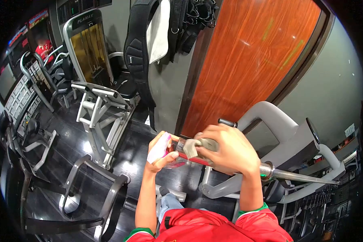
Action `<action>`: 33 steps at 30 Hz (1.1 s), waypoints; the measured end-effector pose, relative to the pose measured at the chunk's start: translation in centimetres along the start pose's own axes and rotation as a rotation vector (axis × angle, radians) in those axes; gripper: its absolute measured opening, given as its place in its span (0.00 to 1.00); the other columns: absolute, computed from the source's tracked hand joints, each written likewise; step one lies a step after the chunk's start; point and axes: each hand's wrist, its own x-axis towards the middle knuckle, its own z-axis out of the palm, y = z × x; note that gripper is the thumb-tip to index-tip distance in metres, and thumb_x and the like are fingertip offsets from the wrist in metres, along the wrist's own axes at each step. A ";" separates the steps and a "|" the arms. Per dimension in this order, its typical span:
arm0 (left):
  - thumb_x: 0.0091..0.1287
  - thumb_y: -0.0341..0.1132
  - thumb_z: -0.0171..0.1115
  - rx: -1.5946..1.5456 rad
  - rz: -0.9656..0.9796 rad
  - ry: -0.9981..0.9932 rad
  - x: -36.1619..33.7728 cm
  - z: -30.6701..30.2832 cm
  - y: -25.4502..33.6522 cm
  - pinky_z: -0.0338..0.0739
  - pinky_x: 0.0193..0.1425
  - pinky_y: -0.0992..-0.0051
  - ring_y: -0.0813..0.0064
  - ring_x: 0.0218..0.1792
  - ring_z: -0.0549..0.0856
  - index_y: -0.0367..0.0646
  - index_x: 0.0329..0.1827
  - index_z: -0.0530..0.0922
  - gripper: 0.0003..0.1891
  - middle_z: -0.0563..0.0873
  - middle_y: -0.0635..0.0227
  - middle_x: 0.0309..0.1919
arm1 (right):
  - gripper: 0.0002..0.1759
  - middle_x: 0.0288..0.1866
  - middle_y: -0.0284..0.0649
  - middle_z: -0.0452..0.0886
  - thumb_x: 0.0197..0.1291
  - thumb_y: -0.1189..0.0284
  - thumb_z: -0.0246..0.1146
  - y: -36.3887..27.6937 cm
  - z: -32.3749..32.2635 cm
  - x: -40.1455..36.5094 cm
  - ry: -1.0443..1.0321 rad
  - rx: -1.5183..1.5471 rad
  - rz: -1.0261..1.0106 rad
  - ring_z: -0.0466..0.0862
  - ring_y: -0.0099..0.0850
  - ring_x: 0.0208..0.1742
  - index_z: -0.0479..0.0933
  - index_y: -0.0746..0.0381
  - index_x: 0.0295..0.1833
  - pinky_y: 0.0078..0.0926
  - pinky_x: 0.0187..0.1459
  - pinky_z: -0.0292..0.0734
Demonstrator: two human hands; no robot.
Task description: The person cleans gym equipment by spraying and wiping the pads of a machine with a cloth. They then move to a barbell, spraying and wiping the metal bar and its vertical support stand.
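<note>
My left hand point(162, 155) grips a clear spray bottle with a pink and white head point(159, 147), held sideways at chest height. My right hand point(229, 151) is closed around a grey cloth point(197, 145), which is bunched against the bottle's body. Both hands meet in the middle of the head view, above my red shirt point(213, 228). Under my right hand a chrome bar point(298, 176) of a gym machine runs out to the right.
A grey gym machine point(278, 133) stands right behind my hands. A wooden door point(254, 56) is ahead. A weight machine point(93, 80) and more equipment stand at the left on the dark floor. Black belts and a white towel point(159, 30) hang on the wall.
</note>
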 end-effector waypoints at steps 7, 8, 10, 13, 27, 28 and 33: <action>0.60 0.46 0.71 0.071 0.212 -0.024 0.7 0.4 -0.8 0.69 0.35 0.80 0.83 0.30 0.74 0.34 0.43 0.77 0.22 0.75 0.71 0.32 | 0.16 0.46 0.34 0.80 0.54 0.65 0.70 -1.3 1.9 0.3 0.112 -0.077 -0.148 0.80 0.38 0.49 0.84 0.54 0.50 0.39 0.42 0.82; 0.60 0.46 0.71 0.076 0.210 -0.026 0.4 0.4 -0.6 0.69 0.35 0.80 0.83 0.30 0.74 0.34 0.43 0.77 0.22 0.75 0.71 0.32 | 0.17 0.47 0.32 0.79 0.53 0.65 0.71 -1.7 2.0 -0.5 0.112 -0.135 -0.136 0.79 0.36 0.49 0.83 0.51 0.50 0.37 0.40 0.83; 0.60 0.47 0.71 0.128 0.014 0.022 -0.1 0.5 0.0 0.68 0.36 0.78 0.82 0.32 0.74 0.33 0.43 0.77 0.23 0.74 0.71 0.32 | 0.19 0.47 0.30 0.77 0.49 0.67 0.73 -1.1 1.8 -2.6 0.129 -0.185 -0.153 0.77 0.34 0.49 0.84 0.47 0.50 0.33 0.36 0.84; 0.60 0.46 0.71 0.133 0.063 0.028 0.2 0.9 0.2 0.67 0.36 0.78 0.80 0.32 0.72 0.33 0.42 0.77 0.23 0.73 0.70 0.31 | 0.18 0.47 0.28 0.77 0.46 0.70 0.73 -0.3 0.7 -4.8 0.113 -0.235 -0.117 0.77 0.34 0.47 0.83 0.44 0.46 0.31 0.33 0.85; 0.58 0.39 0.67 0.061 -0.009 0.046 0.6 0.8 0.3 0.65 0.35 0.76 0.79 0.30 0.69 0.37 0.32 0.72 0.15 0.70 0.71 0.29 | 0.11 0.53 0.35 0.72 0.53 0.71 0.64 -1.8 2.0 -3.3 0.059 -0.352 -0.256 0.75 0.36 0.51 0.81 0.49 0.44 0.27 0.29 0.86; 0.58 0.40 0.67 0.069 -0.005 0.058 0.7 0.9 0.3 0.64 0.34 0.76 0.80 0.30 0.68 0.37 0.32 0.71 0.16 0.70 0.71 0.28 | 0.11 0.53 0.35 0.72 0.53 0.71 0.64 -1.4 1.3 -4.0 0.059 -0.354 -0.250 0.75 0.36 0.51 0.81 0.49 0.44 0.27 0.29 0.86; 0.59 0.40 0.68 0.136 -0.036 0.025 0.8 0.9 0.8 0.63 0.34 0.76 0.80 0.29 0.67 0.37 0.32 0.71 0.16 0.69 0.72 0.28 | 0.13 0.52 0.33 0.71 0.52 0.72 0.63 -0.4 -0.2 -5.8 0.020 -0.359 -0.231 0.74 0.35 0.50 0.83 0.49 0.45 0.27 0.30 0.87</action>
